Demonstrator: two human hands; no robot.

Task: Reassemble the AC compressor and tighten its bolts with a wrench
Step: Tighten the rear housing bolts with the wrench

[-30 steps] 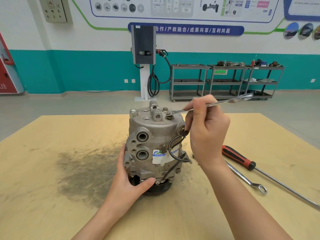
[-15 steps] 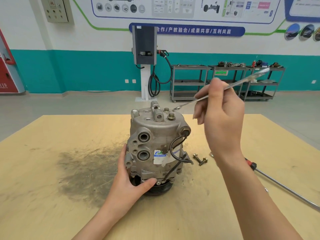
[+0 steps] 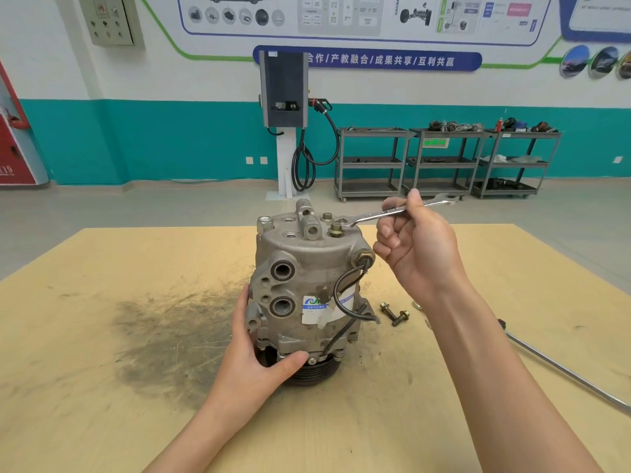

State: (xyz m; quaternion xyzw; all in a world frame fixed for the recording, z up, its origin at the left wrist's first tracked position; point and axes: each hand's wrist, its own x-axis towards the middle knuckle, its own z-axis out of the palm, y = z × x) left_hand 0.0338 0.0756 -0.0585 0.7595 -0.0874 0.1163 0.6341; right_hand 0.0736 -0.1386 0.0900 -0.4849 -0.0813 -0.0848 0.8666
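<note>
**Wrench lined up on compressor bolt**

An AC compressor (image 3: 304, 295) is seen standing upright, pulley end down, near the middle of a plywood table (image 3: 102, 370), just right of a dark grease smear (image 3: 164, 336). It is steadied low on its near side by the left hand (image 3: 254, 363): the thumb is pressed across the front by the pulley, while the fingers are wrapped behind the body and mostly hidden. A wrench (image 3: 386, 213) is pinched at mid-shank by the right hand (image 3: 416, 247), thumb on top, the other fingers curled under. Its open end is held at the bolt (image 3: 336, 229) on the top plate, touching or just beside the head; whether it is fully seated can't be told. A second bolt (image 3: 327, 216) stands just behind it.

Two loose bolts (image 3: 394, 313) are left on the table near the compressor's right side, so the job is judged approx. halfway, with more fasteners still to be fitted. For this step to be done well, the wrench end should be pushed square and fully onto the hex before any load is applied; otherwise the corners may be rounded. The body should be braced firmly vs. the turning force, as it could be tipped on its narrow pulley. A long screwdriver shaft (image 3: 563, 370) is seen at right.
</note>
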